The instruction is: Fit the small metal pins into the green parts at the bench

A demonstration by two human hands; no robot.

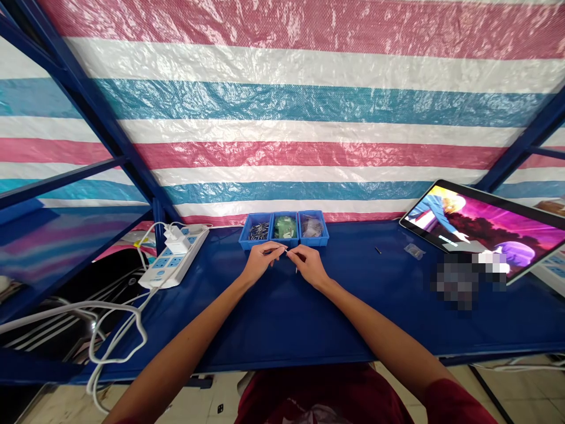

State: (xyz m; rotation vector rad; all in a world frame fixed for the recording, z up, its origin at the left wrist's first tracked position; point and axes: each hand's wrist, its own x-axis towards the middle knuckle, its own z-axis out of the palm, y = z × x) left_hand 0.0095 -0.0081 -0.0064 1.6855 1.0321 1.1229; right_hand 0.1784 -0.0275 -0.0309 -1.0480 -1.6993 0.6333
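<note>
My left hand (pixel 261 259) and my right hand (pixel 309 264) meet fingertip to fingertip over the blue table, just in front of three blue bins. Both are closed in a pinch around something small and pale between them, too tiny to name. The left bin (pixel 242 238) holds dark and silvery slim pieces. Green material fills the middle bin (pixel 285 242). In the right bin (pixel 315 241) lie clear plastic bags.
A white power strip (pixel 170 271) with a plugged-in adapter and loose white cables (pixel 141 330) is at left. At right are a tablet screen (pixel 485 227), a small clear bag (pixel 415 251), a tiny dark piece (pixel 378 250) and a blurred-out patch.
</note>
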